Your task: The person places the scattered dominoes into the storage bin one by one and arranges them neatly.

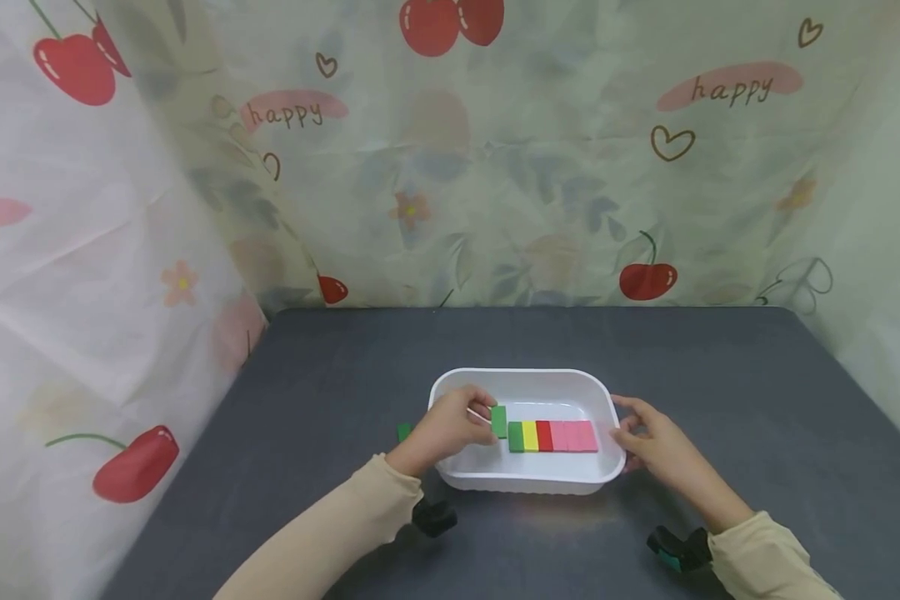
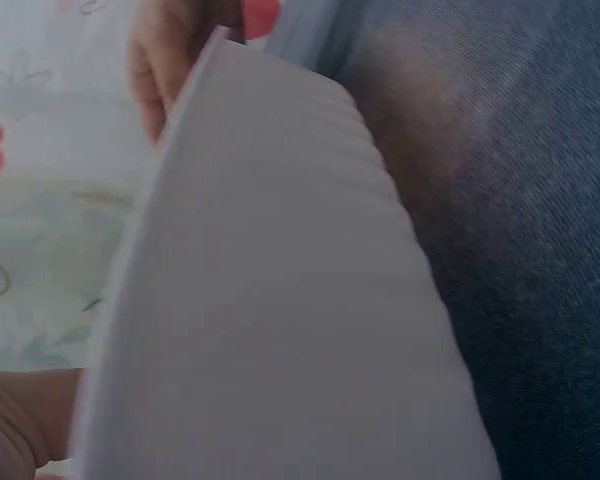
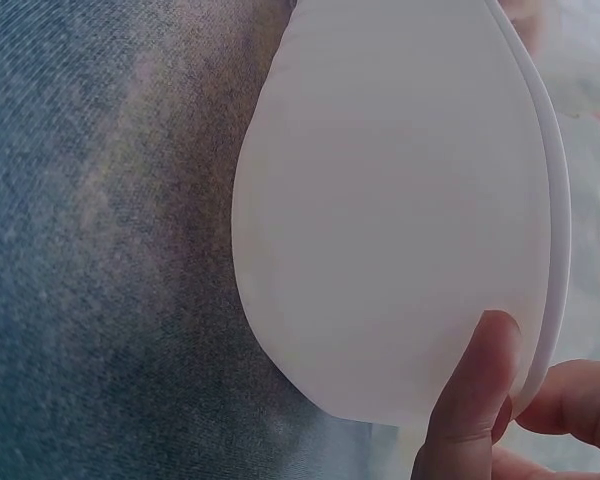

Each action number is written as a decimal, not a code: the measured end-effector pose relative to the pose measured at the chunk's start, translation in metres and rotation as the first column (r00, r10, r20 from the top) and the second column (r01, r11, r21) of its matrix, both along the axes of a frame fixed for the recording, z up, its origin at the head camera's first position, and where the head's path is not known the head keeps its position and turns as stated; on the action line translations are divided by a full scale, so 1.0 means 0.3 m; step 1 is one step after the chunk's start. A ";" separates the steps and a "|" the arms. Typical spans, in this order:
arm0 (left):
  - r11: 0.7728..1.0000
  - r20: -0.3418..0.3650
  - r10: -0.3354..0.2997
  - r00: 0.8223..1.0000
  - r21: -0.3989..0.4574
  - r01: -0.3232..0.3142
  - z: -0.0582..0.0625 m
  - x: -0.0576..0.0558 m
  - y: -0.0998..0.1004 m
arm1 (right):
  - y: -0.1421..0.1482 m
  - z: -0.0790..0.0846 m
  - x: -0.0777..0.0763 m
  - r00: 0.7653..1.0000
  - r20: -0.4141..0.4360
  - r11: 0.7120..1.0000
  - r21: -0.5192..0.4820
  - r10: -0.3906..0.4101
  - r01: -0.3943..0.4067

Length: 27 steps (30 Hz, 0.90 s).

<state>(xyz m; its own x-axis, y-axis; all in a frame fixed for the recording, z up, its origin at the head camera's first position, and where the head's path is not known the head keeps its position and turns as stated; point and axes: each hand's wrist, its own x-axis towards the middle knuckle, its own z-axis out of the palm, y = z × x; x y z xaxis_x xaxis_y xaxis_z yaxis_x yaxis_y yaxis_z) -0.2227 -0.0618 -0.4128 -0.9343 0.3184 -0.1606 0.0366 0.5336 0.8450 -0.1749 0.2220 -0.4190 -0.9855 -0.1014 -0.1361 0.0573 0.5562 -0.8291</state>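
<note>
A white plastic tray (image 1: 506,482) with rounded corners rests on the table. Inside it lies a row of flat rectangular blocks: one green block (image 1: 516,437), one yellow block (image 1: 530,436), one red block (image 1: 544,436) and several pink blocks (image 1: 574,436). Over the tray's left end, my left hand (image 1: 448,427) pinches another green block (image 1: 498,422) by its left side, just left of the row. My right hand (image 1: 654,440) grips the tray's right rim; the right wrist view shows its thumb (image 3: 475,385) against the outer wall. In the left wrist view the tray's side hides most of the left hand.
Another green piece (image 1: 404,431) lies on the dark table (image 1: 330,375) left of the tray, partly behind my left wrist. A patterned cloth (image 1: 495,167) hangs behind the table and along both sides. Black wrist straps (image 1: 435,518) show below my sleeves.
</note>
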 end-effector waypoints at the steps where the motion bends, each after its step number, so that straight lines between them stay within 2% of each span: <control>1: 1.000 -0.009 -0.002 1.000 -0.019 0.001 -0.008 -0.004 0.005 | 0.001 0.001 0.000 1.000 -0.001 1.000 -0.003 0.003 -0.003; 5: 0.995 -0.033 0.003 0.999 -0.096 -0.006 -0.033 -0.018 0.023 | 0.000 0.001 0.001 1.000 0.002 1.000 -0.003 0.001 -0.001; 15: 0.978 -0.009 0.025 1.000 -0.206 -0.027 -0.060 -0.036 0.047 | 0.000 -0.001 0.000 1.000 -0.001 1.000 -0.001 0.004 -0.004; 27: 0.965 -0.002 0.006 1.000 -0.263 -0.006 -0.061 -0.032 0.060 | 0.001 0.001 -0.001 1.000 -0.007 1.000 0.007 0.012 -0.012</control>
<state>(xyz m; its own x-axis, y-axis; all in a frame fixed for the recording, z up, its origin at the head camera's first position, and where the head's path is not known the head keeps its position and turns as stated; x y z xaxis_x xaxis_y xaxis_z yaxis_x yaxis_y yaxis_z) -0.2323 -0.0437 -0.4311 -0.9362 0.2597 -0.2368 0.0338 0.7372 0.6748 -0.1752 0.2222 -0.4185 -0.9852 -0.1125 -0.1296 0.0444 0.5622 -0.8258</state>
